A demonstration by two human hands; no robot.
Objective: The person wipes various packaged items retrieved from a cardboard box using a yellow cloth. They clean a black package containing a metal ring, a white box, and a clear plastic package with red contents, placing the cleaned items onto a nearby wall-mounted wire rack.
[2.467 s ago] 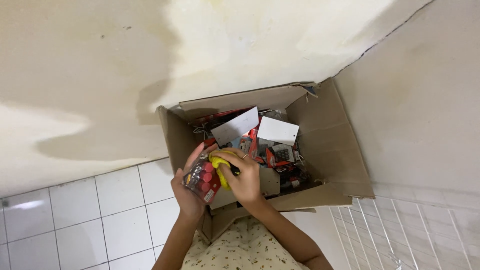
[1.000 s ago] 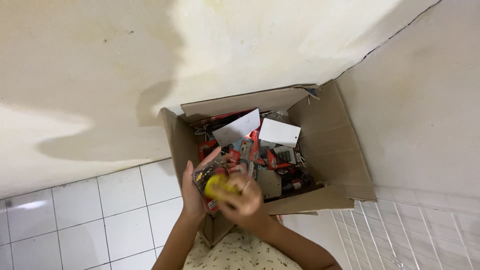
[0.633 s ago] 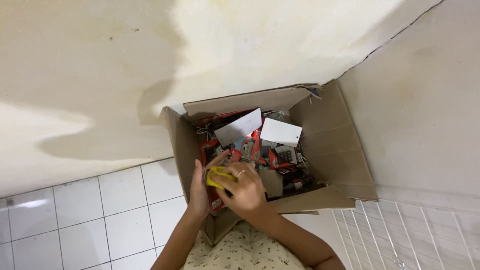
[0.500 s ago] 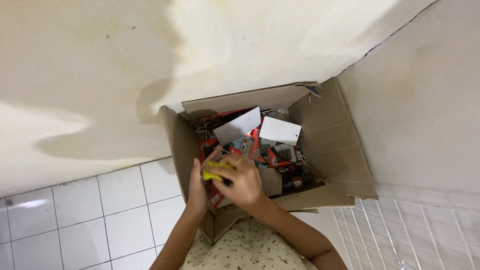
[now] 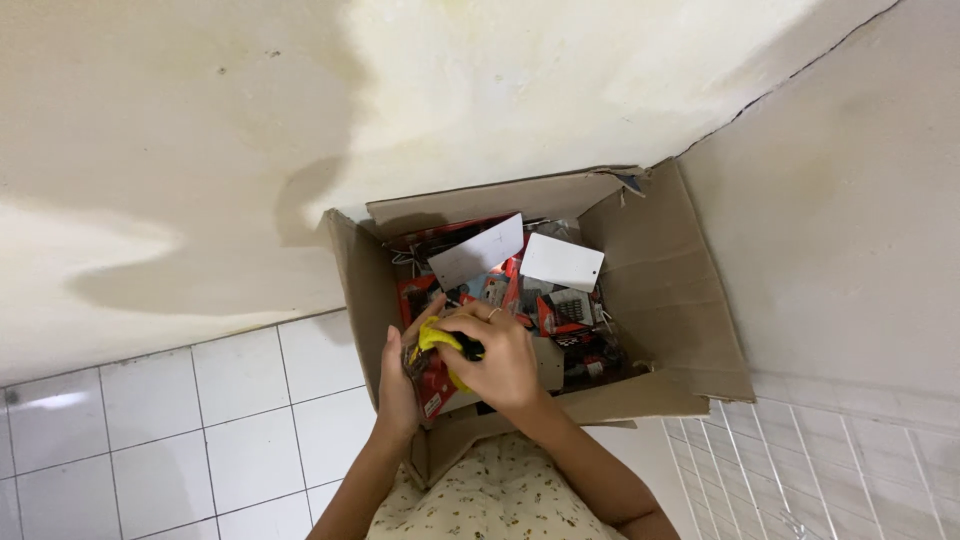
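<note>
Yellow tool [image 5: 437, 338] in red packet [image 5: 432, 380] is gripped by both left hand [image 5: 398, 378] and right hand [image 5: 497, 358] above cardboard box [image 5: 660, 290]; it is not yet out; many packets remain inside.

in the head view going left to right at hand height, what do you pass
white floor tiles → left hand → yellow item → right hand → red packets in the cardboard box → white wire rack

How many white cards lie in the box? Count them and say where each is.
2. One white card lies tilted at the back left of the box; the other card lies just right of it, on the red packs. More may be buried underneath.
</note>
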